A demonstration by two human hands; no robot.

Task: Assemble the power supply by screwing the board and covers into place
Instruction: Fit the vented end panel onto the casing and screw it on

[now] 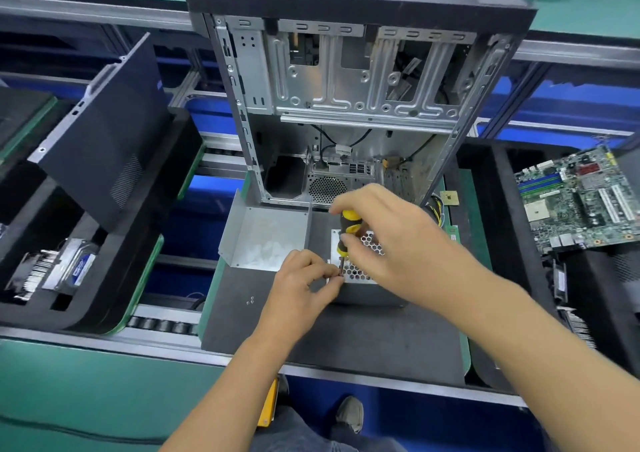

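The power supply (363,271) is a grey metal box with a honeycomb vent, lying on a dark mat (346,333) in front of an open computer case (346,112). My right hand (388,240) grips a yellow-and-black screwdriver (346,233), held upright with its tip at the box's near left corner. My left hand (301,288) pinches the shaft near the tip, at the spot where a screw would sit; the screw itself is hidden. A bent grey metal cover (266,236) lies just left of the box. Two or three loose screws (250,300) lie on the mat.
A motherboard (581,198) rests on a black tray at the right. At the left, a black side panel (104,132) leans on another tray holding a heatsink (34,271) and a drive (74,264). Yellow and black cables (437,209) trail behind the power supply.
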